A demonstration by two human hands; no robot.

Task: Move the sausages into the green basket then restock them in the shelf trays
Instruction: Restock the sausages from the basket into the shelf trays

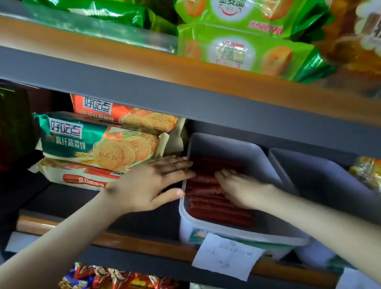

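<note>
The red sausages (218,212) lay stacked in the white shelf tray (241,235). The right hand (242,189) rested flat on them. The left hand (153,183) lay outstretched against the tray's left wall, seemingly grasping nothing.

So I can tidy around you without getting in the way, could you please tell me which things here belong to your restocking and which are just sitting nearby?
Job: sausages in the left tray; the right tray beside it; left hand at the tray's edge; right hand flat on the sausages.
Lying about: biscuit packets; green packets above; paper label.
</note>
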